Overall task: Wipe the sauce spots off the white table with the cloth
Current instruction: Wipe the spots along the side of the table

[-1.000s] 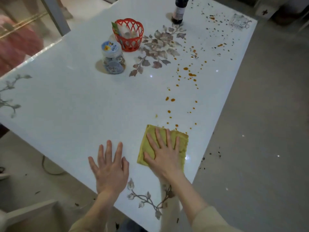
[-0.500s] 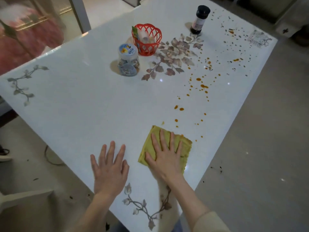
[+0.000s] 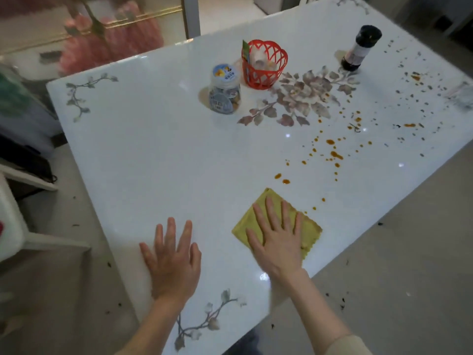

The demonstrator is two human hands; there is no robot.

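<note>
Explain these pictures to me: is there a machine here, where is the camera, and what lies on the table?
There is no machine here: a person works with two bare hands. Every picture comes from one wide-angle camera worn on the head, looking forward and down. The right hand presses flat on a yellow cloth with straight fingers; nothing is gripped. The left hand rests flat on the white table. Orange-brown sauce spots dot the table beyond the cloth, toward the far right. Further back stand a red plastic basket, a clear jar with a pale blue lid and a dark bottle.

A red basket (image 3: 265, 64), clear jar (image 3: 225, 89) and dark bottle (image 3: 359, 49) stand upright.
</note>
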